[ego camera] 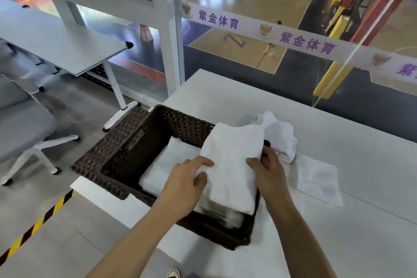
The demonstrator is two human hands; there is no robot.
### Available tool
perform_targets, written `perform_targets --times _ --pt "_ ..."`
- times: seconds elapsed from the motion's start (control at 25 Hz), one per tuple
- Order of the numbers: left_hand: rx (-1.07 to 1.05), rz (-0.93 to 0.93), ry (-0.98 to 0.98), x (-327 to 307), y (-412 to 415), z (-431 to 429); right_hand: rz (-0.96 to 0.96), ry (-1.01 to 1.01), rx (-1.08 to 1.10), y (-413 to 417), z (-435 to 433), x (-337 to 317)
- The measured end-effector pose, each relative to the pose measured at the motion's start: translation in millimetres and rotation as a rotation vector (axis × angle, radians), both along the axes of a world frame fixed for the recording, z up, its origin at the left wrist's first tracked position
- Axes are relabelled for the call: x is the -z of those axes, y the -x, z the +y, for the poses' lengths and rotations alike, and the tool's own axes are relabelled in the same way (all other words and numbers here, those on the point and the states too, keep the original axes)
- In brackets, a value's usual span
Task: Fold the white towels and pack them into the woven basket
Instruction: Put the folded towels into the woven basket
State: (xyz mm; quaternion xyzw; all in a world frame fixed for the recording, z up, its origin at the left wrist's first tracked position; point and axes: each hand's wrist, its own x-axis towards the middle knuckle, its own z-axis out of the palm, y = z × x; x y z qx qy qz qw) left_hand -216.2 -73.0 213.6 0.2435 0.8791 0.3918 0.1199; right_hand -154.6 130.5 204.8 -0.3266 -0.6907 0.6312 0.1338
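Head view: both hands grip a folded white towel point(232, 165) over the right half of the woven basket point(126, 140). The left hand point(187, 179) pinches its left edge between thumb and curled fingers, and the right hand point(269, 172) curls round its right edge. Under it lies a stack of folded towels point(222, 214). Another folded towel point(164, 169) lies flat mid-basket, and the basket's left end shows bare weave. The basket sits at the left edge of the white table point(349, 232). Just beyond is a loose towel heap point(279, 135), with a paper sheet point(320, 178) beside it. A glass wall point(248, 63) stands behind, and a grey chair point(22, 128) is at far left.
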Motion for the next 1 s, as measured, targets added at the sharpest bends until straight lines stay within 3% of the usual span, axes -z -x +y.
perform_targets --times 0.28,0.6,0.72,0.88,1.0 --pt "0.081 -0.091 0.413 36.1 71.9 -73.4 -0.271 -0.059 -0.172 70.7 -82.4 48.6" --pt "0.144 -0.08 0.818 90.8 158.4 -71.0 -0.412 -0.18 -0.282 157.4 -113.4 114.5" --pt "0.18 -0.181 0.997 116.3 172.0 -67.8 -0.521 -0.388 -0.392 169.0 -114.7 136.7" --pt "0.218 -0.206 1.078 141.5 173.0 -61.3 -0.509 -0.9 -0.725 163.3 -105.8 157.6" --pt "0.377 -0.247 1.16 152.3 173.2 -49.4 -0.565 -0.983 -0.924 159.8 -103.5 170.4"
